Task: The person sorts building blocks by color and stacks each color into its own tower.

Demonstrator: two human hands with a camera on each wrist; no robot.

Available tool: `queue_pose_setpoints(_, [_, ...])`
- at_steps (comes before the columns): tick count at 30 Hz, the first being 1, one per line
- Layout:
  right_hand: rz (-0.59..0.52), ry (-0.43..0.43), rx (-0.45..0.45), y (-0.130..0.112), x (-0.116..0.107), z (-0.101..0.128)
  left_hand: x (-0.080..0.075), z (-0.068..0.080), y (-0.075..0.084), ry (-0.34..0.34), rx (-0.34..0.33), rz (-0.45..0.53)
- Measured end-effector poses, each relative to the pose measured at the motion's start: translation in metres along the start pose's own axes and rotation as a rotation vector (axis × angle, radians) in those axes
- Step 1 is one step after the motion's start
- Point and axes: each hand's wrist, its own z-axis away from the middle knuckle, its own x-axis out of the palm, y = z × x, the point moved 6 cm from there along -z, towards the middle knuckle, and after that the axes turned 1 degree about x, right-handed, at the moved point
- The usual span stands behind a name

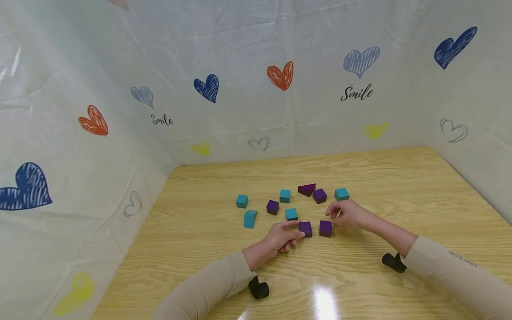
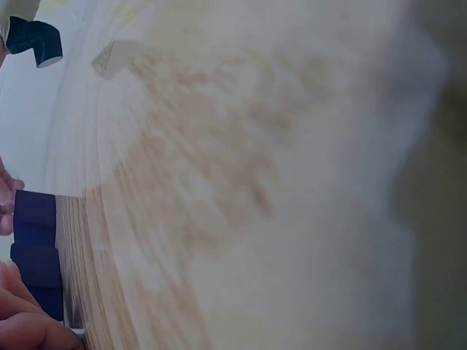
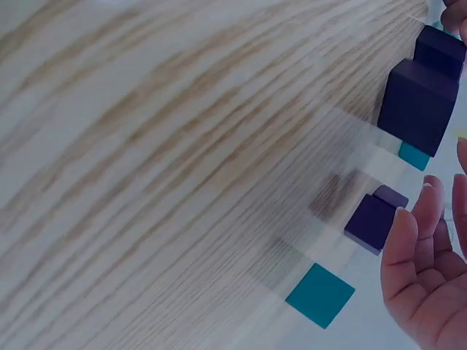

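On the wooden tabletop (image 1: pixel 400 178) a group of small blocks lies approx. in the middle, closer to the far edge than to the near one. The left hand (image 1: pixel 280 238) rests on the wood and touches the left purple cube (image 1: pixel 306 229) w/ thumb and index finger, one at each side of its left face; the other fingers are curled under. In the left wrist view only fingertips at the left border and a dark block (image 2: pixel 36 251) are seen, rest is blurred.

The right hand (image 1: pixel 348 214) is just behind and to the right of the second purple cube (image 1: pixel 326 228), fingers bent loosely, narrow gap, tips pointing to the left; I cannot tell if something small is pinched. It does not touch this cube in the head view. In the right wrist view the fingers (image 3: pixel 408 255) are relaxed and a bit apart, near a purple block (image 3: pixel 373 220) and a teal one (image 3: pixel 319 295).

The two purple cubes stand side by side w/ a small gap, nearest to the near edge of all blocks.

Behind them: teal cube (image 1: pixel 291 214), purple cube (image 1: pixel 273 207), teal cube (image 1: pixel 285 196), purple wedge (image 1: pixel 306 190), purple cube (image 1: pixel 319 196), teal cube (image 1: pixel 342 194). More to the left edge: teal cube (image 1: pixel 242 201) and a taller teal block (image 1: pixel 250 219).

Both arms have beige sleeves; a black strap (image 1: pixel 258 288) is at each wrist.
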Motion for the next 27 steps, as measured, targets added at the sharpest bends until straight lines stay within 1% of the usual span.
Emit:
queue_pose_setpoints(5, [0.044,-0.067,-0.052,0.001,0.007,0.001,-0.001,-0.001,0.0,0.01,-0.005,-0.006])
queue_pose_setpoints(8, [0.045,-0.094,-0.046,0.003,0.012,0.0,-0.001,-0.001,-0.001,0.015,-0.01,-0.008])
queue_pose_setpoints(10, [0.049,-0.098,-0.035,0.005,0.014,0.0,-0.001,-0.001,-0.001,0.014,-0.01,-0.006])
queue_pose_setpoints(20, [0.043,-0.053,0.012,0.009,0.017,-0.003,0.0,0.0,0.0,0.002,-0.006,0.006])
queue_pose_setpoints(23, [0.022,-0.037,0.003,0.007,0.017,-0.005,0.0,0.0,-0.001,0.005,-0.006,0.001])
queue_pose_setpoints(27, [0.009,-0.023,-0.019,-0.002,0.017,-0.008,-0.001,-0.001,-0.002,0.015,-0.011,0.0])
